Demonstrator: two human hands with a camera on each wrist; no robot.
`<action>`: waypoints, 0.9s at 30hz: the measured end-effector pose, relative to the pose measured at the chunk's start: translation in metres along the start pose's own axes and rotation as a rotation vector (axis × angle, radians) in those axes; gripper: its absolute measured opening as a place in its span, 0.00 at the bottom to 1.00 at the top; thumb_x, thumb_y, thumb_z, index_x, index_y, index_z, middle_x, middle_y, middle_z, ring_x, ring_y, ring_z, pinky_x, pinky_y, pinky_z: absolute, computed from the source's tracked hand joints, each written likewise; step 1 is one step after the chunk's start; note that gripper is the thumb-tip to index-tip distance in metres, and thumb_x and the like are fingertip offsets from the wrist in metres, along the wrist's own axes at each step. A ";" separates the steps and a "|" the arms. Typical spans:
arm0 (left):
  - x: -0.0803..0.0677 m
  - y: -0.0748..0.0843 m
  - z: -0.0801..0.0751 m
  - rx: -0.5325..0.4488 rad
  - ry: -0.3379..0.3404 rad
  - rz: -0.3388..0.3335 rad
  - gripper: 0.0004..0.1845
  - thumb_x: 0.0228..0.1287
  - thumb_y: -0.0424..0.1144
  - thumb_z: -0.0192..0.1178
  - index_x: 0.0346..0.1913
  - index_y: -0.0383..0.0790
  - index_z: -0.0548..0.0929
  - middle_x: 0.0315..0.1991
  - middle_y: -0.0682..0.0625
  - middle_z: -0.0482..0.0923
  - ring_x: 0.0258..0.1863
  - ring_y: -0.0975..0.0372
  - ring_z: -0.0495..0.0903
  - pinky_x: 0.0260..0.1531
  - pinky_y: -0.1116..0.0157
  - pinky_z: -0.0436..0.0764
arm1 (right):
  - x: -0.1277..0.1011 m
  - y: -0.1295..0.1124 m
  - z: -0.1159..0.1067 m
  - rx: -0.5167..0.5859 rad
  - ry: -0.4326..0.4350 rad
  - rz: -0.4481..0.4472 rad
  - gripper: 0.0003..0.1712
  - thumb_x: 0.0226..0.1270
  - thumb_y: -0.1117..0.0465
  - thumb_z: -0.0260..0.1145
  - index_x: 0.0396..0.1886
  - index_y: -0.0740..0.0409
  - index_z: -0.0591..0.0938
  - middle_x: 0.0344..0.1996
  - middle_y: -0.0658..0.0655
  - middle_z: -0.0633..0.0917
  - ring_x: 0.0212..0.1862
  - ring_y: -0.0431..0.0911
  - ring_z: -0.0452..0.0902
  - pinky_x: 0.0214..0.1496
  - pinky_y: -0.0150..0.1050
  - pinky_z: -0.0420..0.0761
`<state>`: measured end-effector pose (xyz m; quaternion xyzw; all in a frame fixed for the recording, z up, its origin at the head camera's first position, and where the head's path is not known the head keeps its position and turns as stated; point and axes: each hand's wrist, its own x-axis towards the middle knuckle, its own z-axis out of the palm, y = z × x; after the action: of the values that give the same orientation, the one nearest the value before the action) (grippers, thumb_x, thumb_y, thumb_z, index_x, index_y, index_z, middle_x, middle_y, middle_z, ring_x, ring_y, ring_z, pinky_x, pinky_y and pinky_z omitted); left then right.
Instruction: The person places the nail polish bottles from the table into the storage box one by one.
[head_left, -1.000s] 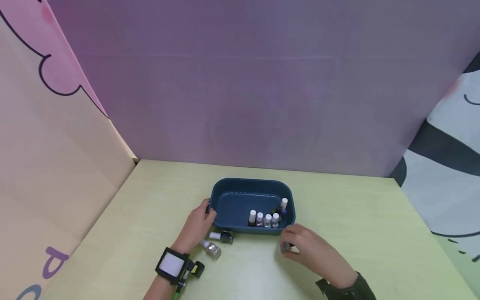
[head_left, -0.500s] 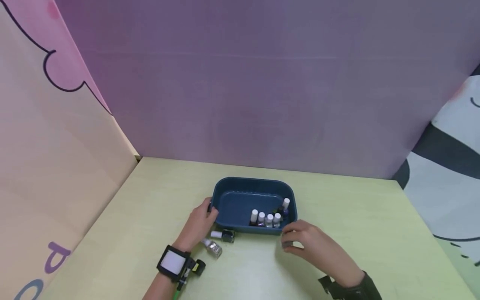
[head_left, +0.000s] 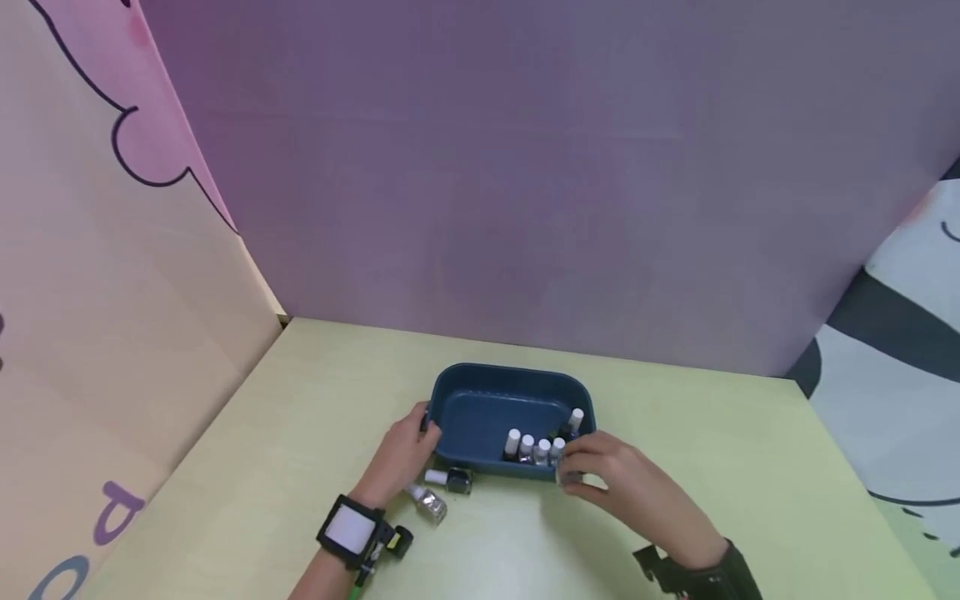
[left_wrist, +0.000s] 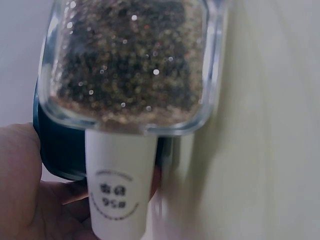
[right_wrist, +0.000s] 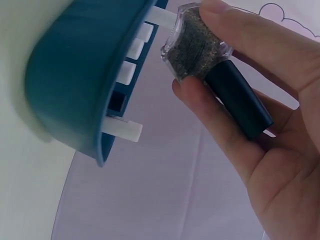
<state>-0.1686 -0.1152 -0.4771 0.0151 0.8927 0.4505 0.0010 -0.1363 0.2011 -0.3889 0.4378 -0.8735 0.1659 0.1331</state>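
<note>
A dark blue tray [head_left: 480,407] stands on the table, and my left hand [head_left: 397,454] grips its left end, thumb at the rim. My right hand [head_left: 618,473] is at the tray's front right corner. Between thumb and fingers it pinches a nail polish bottle [right_wrist: 192,50] with dark glitter and a black cap, beside the rim in the right wrist view. Several white-capped nail polish bottles [head_left: 527,450] fill the tray's right front part, one of them leaning at the right end. Near my left hand lie two more: a dark bottle [head_left: 459,481] and a glitter bottle [head_left: 431,505].
The pale yellow table [head_left: 675,417] ends at a purple wall panel [head_left: 480,208] behind the tray. Printed panels flank it on both sides. In the left wrist view the white-capped glitter bottle [left_wrist: 130,65] lies close to the camera, hiding part of the tray.
My right hand has moved up to the tray's front right corner with its nail polish bottle. My left hand keeps its grip on the tray. The head view has shifted a little.
</note>
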 end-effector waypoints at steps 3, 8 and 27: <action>0.001 0.001 0.003 -0.003 -0.002 0.007 0.25 0.75 0.42 0.48 0.71 0.39 0.67 0.28 0.50 0.72 0.24 0.62 0.70 0.22 0.65 0.69 | 0.003 0.001 -0.001 0.003 0.009 0.006 0.12 0.49 0.62 0.79 0.35 0.48 0.88 0.41 0.48 0.85 0.44 0.41 0.81 0.44 0.33 0.82; 0.003 0.006 0.009 -0.016 -0.008 0.021 0.25 0.75 0.42 0.47 0.70 0.38 0.68 0.30 0.50 0.73 0.24 0.62 0.70 0.22 0.65 0.70 | 0.007 0.002 -0.003 0.006 -0.028 0.039 0.11 0.52 0.61 0.78 0.37 0.48 0.88 0.43 0.48 0.85 0.45 0.41 0.80 0.45 0.34 0.82; -0.001 0.013 0.009 -0.010 -0.010 0.042 0.25 0.75 0.42 0.48 0.71 0.38 0.67 0.29 0.51 0.75 0.22 0.63 0.71 0.21 0.66 0.71 | 0.017 0.008 -0.007 0.008 -0.038 0.105 0.12 0.54 0.60 0.77 0.39 0.51 0.88 0.44 0.49 0.85 0.46 0.43 0.81 0.45 0.34 0.82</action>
<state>-0.1667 -0.1005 -0.4716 0.0363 0.8898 0.4549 -0.0040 -0.1523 0.1967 -0.3771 0.3952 -0.8969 0.1677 0.1059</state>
